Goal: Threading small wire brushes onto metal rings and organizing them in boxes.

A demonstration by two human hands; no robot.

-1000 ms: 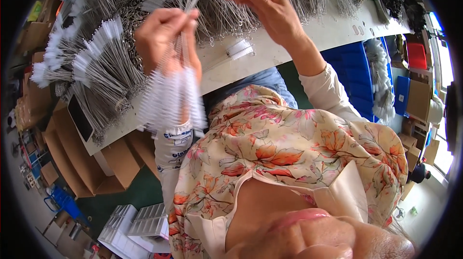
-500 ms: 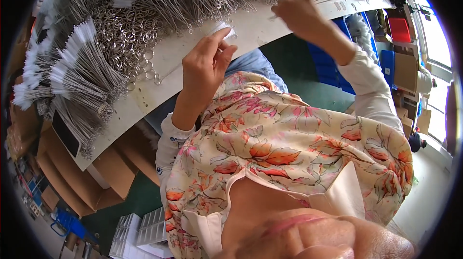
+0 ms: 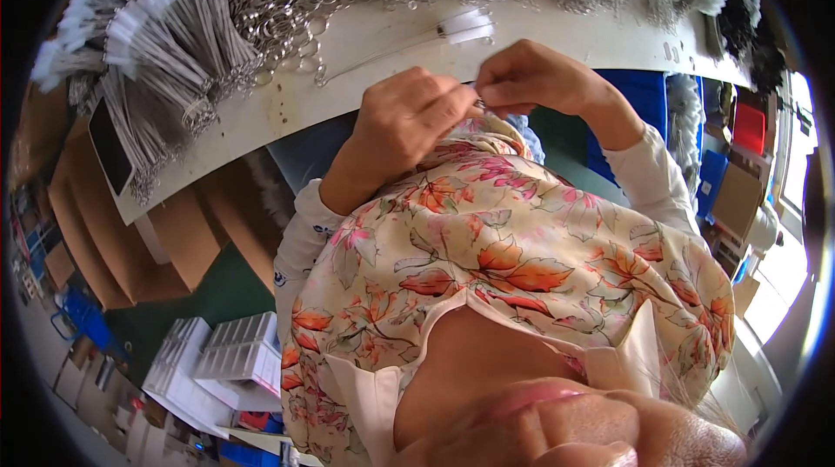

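My left hand [image 3: 407, 123] and my right hand [image 3: 544, 80] meet at the table's near edge, in front of my body. Fingertips of both are pinched together around a small metallic piece [image 3: 479, 104], too small and too covered to name. Just beyond them, on the white table [image 3: 370, 36], lies a thin wire loop [image 3: 383, 58] with a white tag [image 3: 467, 26] at its right end. Neither hand touches that loop.
A heap of metal split rings [image 3: 291, 6] lies at the back left, beside bundles of white-tagged wires [image 3: 178, 50]. More wire bundles line the far side. A dark phone-like slab [image 3: 110, 145] rests at the left edge. Cardboard boxes [image 3: 191, 245] and blue bins [image 3: 639, 115] stand below.
My right hand has come back from the right side of the table to meet my left. The left has moved away from the white tag, toward my body. The view has shifted.
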